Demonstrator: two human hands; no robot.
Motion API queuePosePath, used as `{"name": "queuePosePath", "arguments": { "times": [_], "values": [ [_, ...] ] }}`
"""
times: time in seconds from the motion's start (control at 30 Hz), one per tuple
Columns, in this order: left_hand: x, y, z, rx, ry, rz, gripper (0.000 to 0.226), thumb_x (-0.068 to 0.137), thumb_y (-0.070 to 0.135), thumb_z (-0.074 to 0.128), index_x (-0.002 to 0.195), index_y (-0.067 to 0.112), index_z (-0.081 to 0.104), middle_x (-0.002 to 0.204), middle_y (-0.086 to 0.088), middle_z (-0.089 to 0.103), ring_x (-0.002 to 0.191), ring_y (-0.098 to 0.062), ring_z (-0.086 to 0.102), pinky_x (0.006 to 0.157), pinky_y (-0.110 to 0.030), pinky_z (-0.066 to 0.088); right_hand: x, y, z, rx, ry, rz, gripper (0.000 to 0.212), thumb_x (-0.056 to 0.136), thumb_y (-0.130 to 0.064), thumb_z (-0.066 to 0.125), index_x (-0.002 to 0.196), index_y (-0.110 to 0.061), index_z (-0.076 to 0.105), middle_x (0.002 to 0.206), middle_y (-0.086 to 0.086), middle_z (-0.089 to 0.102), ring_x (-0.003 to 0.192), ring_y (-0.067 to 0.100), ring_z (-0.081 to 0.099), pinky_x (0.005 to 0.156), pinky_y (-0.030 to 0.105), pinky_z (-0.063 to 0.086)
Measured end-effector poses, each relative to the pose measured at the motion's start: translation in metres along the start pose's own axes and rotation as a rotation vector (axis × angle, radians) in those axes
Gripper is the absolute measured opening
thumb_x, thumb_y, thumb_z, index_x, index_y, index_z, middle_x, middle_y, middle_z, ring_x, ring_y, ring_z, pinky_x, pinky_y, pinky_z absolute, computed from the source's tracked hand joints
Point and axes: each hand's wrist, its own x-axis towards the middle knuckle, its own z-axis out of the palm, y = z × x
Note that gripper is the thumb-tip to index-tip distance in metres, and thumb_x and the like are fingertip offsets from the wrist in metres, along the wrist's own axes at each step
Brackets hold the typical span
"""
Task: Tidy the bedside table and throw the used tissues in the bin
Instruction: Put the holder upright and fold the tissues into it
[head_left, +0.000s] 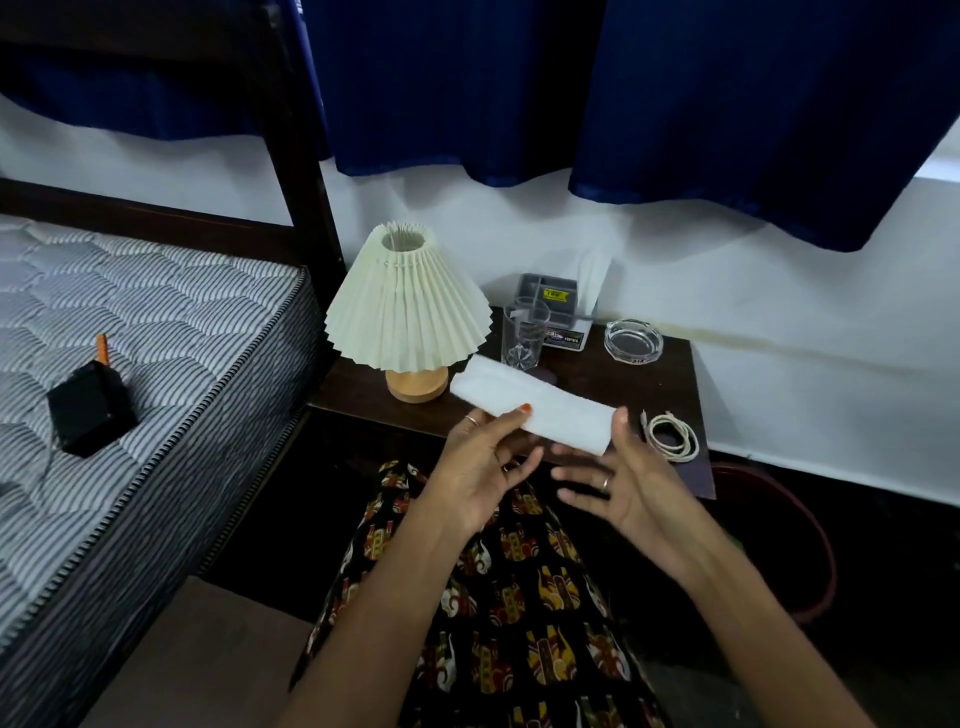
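We hold a folded tissue (530, 408) over the near edge of the table (623, 387), our left hand (480, 467) pinching it between thumb and fingers. Our right hand (621, 486) is spread open, its thumb touching the tissue's right end. Behind it stand a lamp (408, 306) and a glass (524, 332); a coiled cable (672, 436) lies right.

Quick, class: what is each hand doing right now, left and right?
Left hand: pinching the tissue.
Right hand: open, fingers spread, thumb at the tissue's end; no grip visible.
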Motion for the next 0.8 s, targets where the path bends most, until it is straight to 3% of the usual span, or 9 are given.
{"name": "queuePosePath", "arguments": {
  "times": [0.1, 0.23, 0.3, 0.37, 0.47, 0.57, 0.63, 0.73, 0.8],
  "values": [
    [0.006, -0.002, 0.004, -0.008, 0.003, -0.016, 0.017, 0.082, 0.005, 0.067, 0.095, 0.014, 0.063, 0.092, -0.004, 0.071, 0.084, -0.017, 0.066, 0.065, -0.027, 0.055, 0.01, 0.005, 0.007, 0.112, 0.021, -0.12, 0.032, 0.075, -0.029, 0.067, 0.102, -0.012, 0.063, 0.094, 0.013, 0.071, 0.078, 0.02, 0.067, 0.069, 0.028, 0.058],
    [0.016, -0.003, 0.008, 0.039, 0.015, -0.011, 0.029, 0.08, 0.007, 0.07, 0.107, 0.006, 0.064, 0.094, -0.008, 0.07, 0.085, -0.018, 0.066, 0.064, -0.024, 0.055, 0.03, 0.0, 0.014, 0.072, 0.15, -0.216, 0.026, 0.082, -0.003, 0.066, 0.107, 0.001, 0.063, 0.084, 0.01, 0.07, 0.072, 0.017, 0.062, 0.062, 0.022, 0.054],
    [0.025, -0.002, 0.008, 0.074, 0.029, -0.001, 0.036, 0.079, 0.01, 0.072, 0.114, 0.005, 0.062, 0.098, -0.009, 0.069, 0.086, -0.018, 0.066, 0.063, -0.024, 0.055, 0.04, -0.006, 0.013, 0.011, 0.195, -0.226, 0.024, 0.084, -0.002, 0.064, 0.107, 0.003, 0.064, 0.09, 0.013, 0.07, 0.075, 0.018, 0.063, 0.063, 0.023, 0.055],
    [0.036, 0.0, 0.006, 0.093, 0.042, 0.004, 0.03, 0.079, 0.011, 0.072, 0.107, 0.01, 0.063, 0.093, -0.005, 0.07, 0.082, -0.016, 0.066, 0.065, -0.025, 0.053, 0.052, -0.018, 0.013, -0.082, 0.243, -0.254, 0.02, 0.084, 0.0, 0.064, 0.104, 0.003, 0.064, 0.092, 0.015, 0.07, 0.077, 0.02, 0.064, 0.064, 0.023, 0.057],
    [0.051, 0.002, -0.007, 0.137, 0.095, 0.015, 0.024, 0.082, 0.013, 0.069, 0.105, 0.014, 0.061, 0.089, 0.0, 0.069, 0.08, -0.014, 0.066, 0.069, -0.024, 0.051, 0.087, -0.052, 0.006, -0.225, 0.382, -0.393, 0.013, 0.083, 0.003, 0.063, 0.094, -0.005, 0.065, 0.082, 0.011, 0.068, 0.063, 0.017, 0.062, 0.06, 0.023, 0.056],
    [0.067, 0.002, -0.032, 0.203, 0.193, 0.016, 0.024, 0.084, 0.015, 0.068, 0.106, 0.015, 0.062, 0.093, -0.001, 0.069, 0.08, -0.013, 0.066, 0.07, -0.026, 0.05, 0.135, -0.092, -0.003, -0.485, 0.535, -0.534, 0.018, 0.079, -0.007, 0.067, 0.097, -0.01, 0.063, 0.083, 0.01, 0.07, 0.061, 0.019, 0.066, 0.073, 0.04, 0.059],
    [0.077, 0.001, -0.048, 0.23, 0.259, 0.008, 0.02, 0.084, 0.015, 0.067, 0.104, 0.016, 0.062, 0.091, -0.001, 0.068, 0.078, -0.012, 0.065, 0.068, -0.025, 0.05, 0.17, -0.113, -0.004, -0.644, 0.586, -0.571, 0.017, 0.078, -0.011, 0.065, 0.094, -0.011, 0.059, 0.079, 0.005, 0.069, 0.067, 0.023, 0.07, 0.073, 0.044, 0.059],
    [0.088, 0.001, -0.063, 0.244, 0.307, 0.0, 0.019, 0.085, 0.012, 0.065, 0.104, 0.013, 0.061, 0.087, 0.0, 0.066, 0.077, -0.011, 0.063, 0.072, -0.026, 0.048, 0.222, -0.128, 0.002, -0.817, 0.604, -0.621, 0.02, 0.078, -0.008, 0.061, 0.097, -0.003, 0.056, 0.083, 0.007, 0.065, 0.072, 0.03, 0.07, 0.068, 0.04, 0.059],
    [0.095, 0.0, -0.071, 0.224, 0.325, 0.004, 0.018, 0.085, 0.01, 0.065, 0.103, 0.012, 0.061, 0.084, -0.001, 0.066, 0.076, -0.011, 0.063, 0.073, -0.026, 0.047, 0.255, -0.129, 0.004, -0.91, 0.61, -0.627, 0.027, 0.078, -0.006, 0.06, 0.103, 0.0, 0.055, 0.09, 0.011, 0.063, 0.074, 0.03, 0.067, 0.064, 0.03, 0.056]
  ]
}}
